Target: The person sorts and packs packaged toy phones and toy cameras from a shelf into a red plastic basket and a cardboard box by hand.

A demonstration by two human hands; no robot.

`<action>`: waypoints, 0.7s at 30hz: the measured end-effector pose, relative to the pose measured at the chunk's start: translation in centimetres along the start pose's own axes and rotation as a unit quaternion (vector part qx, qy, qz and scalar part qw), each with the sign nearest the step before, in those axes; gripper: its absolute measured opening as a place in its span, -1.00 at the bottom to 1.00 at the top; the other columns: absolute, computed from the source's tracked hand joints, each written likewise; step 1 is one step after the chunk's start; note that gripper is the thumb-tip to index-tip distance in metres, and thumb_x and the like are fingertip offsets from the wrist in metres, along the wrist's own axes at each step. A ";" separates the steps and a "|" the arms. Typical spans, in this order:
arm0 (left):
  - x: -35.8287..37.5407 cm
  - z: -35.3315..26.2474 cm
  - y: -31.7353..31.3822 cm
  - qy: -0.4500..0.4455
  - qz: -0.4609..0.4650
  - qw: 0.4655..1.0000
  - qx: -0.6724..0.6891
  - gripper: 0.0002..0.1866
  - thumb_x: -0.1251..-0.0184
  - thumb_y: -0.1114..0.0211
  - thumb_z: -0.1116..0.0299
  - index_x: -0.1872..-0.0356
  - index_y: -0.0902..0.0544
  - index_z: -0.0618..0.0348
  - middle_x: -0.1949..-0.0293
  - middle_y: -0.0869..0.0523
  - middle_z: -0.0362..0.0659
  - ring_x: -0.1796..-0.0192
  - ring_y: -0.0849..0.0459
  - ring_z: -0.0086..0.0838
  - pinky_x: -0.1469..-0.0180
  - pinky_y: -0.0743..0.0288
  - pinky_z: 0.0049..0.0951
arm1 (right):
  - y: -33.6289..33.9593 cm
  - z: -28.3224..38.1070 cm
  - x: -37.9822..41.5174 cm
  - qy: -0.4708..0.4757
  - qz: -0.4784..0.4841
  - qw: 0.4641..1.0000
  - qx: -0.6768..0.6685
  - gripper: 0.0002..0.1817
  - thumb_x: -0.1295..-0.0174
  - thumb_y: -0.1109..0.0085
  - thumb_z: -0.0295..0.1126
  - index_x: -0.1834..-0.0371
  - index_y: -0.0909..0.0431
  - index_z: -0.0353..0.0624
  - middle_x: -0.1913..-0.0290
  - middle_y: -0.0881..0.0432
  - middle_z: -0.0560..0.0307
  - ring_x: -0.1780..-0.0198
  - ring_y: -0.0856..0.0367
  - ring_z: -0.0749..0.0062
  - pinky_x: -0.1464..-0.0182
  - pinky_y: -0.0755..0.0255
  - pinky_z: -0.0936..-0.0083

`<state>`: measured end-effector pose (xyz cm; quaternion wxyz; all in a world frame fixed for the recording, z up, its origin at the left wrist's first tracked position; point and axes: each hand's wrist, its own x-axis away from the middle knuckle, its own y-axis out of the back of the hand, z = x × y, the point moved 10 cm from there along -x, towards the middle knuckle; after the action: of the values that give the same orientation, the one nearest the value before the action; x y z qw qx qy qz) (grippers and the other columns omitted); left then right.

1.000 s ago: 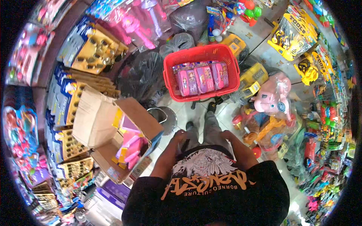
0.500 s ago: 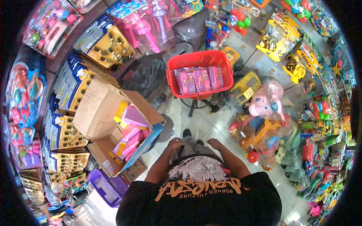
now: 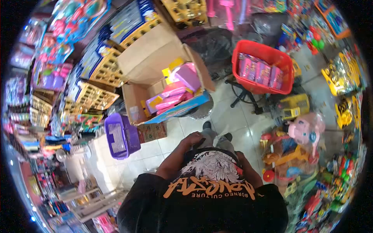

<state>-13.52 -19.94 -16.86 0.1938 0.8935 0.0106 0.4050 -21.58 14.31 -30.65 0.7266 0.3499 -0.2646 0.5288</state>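
My left hand hangs in front of my left thigh, its fingers loosely apart and nothing visible in it. Beside my right hip is my right hand; its fingers are blurred and partly hidden. Up and left of my left hand stands an open cardboard box, with pink and purple packs piled inside. A red basket sits on a stool-like stand ahead to the right. Several pink packs in clear wrapping stand in a row in the basket. Neither hand touches the box or the basket.
A purple basket is on the tiled floor at left. Kitchen toy sets line the left shelves. To the right are a yellow toy vehicle, a wrapped pink ride-on toy and an orange one. Yellow tool sets hang far right.
The view has turned left, so the box and the red basket appear farther right. My hands have lowered from in front of my waist to beside my thighs.
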 end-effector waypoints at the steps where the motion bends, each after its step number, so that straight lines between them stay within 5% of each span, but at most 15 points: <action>1: 1.3 -0.7 1.6 0.003 -0.013 1.000 0.010 -0.51 -0.24 -0.13 0.05 -0.03 -0.53 0.22 0.10 -0.65 0.04 0.07 -0.62 -0.33 0.00 -0.46 -0.37 | -0.7 -0.9 -2.2 0.007 0.007 1.000 0.013 -0.62 -0.10 -0.04 -0.24 0.02 -0.50 -0.14 0.18 -0.62 -0.06 0.16 -0.58 0.12 0.13 -0.47 0.26; 3: 6.6 -10.1 4.2 -0.195 0.062 0.967 -0.152 -0.56 -0.32 -0.05 0.17 -0.12 -0.46 0.24 -0.09 -0.54 0.06 -0.14 -0.49 -0.35 -0.18 -0.32 -0.42 | -1.2 2.1 -4.4 0.361 -0.160 0.886 0.244 -0.62 -0.12 -0.03 -0.22 0.04 -0.51 -0.18 0.14 -0.60 -0.09 0.12 -0.57 0.10 0.09 -0.46 0.29; 4: 7.6 -11.5 5.9 -0.134 0.052 0.984 -0.101 -0.58 -0.37 -0.01 0.23 -0.16 -0.42 0.26 -0.16 -0.49 -0.02 -0.20 -0.43 -0.37 -0.23 -0.24 -0.49 | 3.5 4.8 -2.7 0.166 -0.114 0.979 0.044 -0.66 -0.23 -0.01 -0.19 0.11 -0.54 -0.22 0.12 -0.62 0.01 0.11 -0.57 0.25 0.07 -0.44 0.37; 8: 13.7 -18.1 10.3 -0.150 0.146 0.970 0.125 -0.46 -0.44 0.13 -0.05 -0.19 -0.39 0.17 -0.16 -0.47 -0.09 -0.20 -0.41 -0.41 -0.16 -0.33 -0.40 | 10.1 25.3 2.7 0.102 0.021 0.953 -0.286 -0.54 -0.25 -0.06 -0.15 -0.10 -0.46 -0.24 0.00 -0.54 0.14 -0.05 -0.47 0.41 -0.03 -0.40 0.46; 12: 19.6 -23.7 19.9 -0.276 0.158 0.927 0.200 -0.47 -0.46 0.18 -0.03 -0.11 -0.45 0.23 0.02 -0.62 -0.07 0.01 -0.62 -0.39 0.10 -0.48 -0.41 | 13.8 46.0 9.3 0.255 0.145 0.919 -0.262 -0.61 -0.35 0.05 -0.14 -0.04 -0.46 -0.21 -0.07 -0.53 0.08 -0.09 -0.50 0.40 -0.12 -0.37 0.37; 15: 17.8 -20.9 29.7 -0.268 -0.049 0.934 0.230 -0.53 -0.40 0.06 -0.02 -0.02 -0.52 0.16 0.23 -0.66 -0.16 0.17 -0.61 -0.51 0.19 -0.46 -0.51 | 14.5 58.7 13.5 0.367 0.170 0.888 -0.218 -0.63 -0.35 0.06 -0.20 0.00 -0.43 -0.29 -0.03 -0.53 0.00 -0.12 -0.49 0.28 -0.11 -0.40 0.32; 19: 12.2 -14.6 37.7 -0.207 -0.239 0.901 0.296 -0.62 -0.37 -0.05 0.19 -0.07 -0.48 0.24 0.14 -0.63 -0.10 0.22 -0.59 -0.49 0.18 -0.48 -0.51 | 12.9 67.7 8.6 0.410 0.142 0.876 -0.211 -0.69 -0.34 0.04 -0.29 0.00 -0.44 -0.27 -0.01 -0.54 0.03 -0.09 -0.50 0.31 -0.09 -0.41 0.37; 21: 6.7 -12.1 38.8 -0.230 -0.207 0.911 0.272 -0.58 -0.31 -0.11 0.20 -0.09 -0.46 0.24 0.13 -0.63 -0.10 0.20 -0.60 -0.47 0.13 -0.48 -0.47 | 12.5 69.7 3.0 0.370 0.048 0.916 -0.149 -0.73 -0.27 0.00 -0.38 0.02 -0.47 -0.24 0.02 -0.55 0.06 -0.07 -0.50 0.37 -0.09 -0.40 0.42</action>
<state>-23.22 -50.58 9.00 0.0201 0.9580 0.2597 0.1202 -33.62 -36.43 17.36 0.7902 0.0036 -0.0686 0.6090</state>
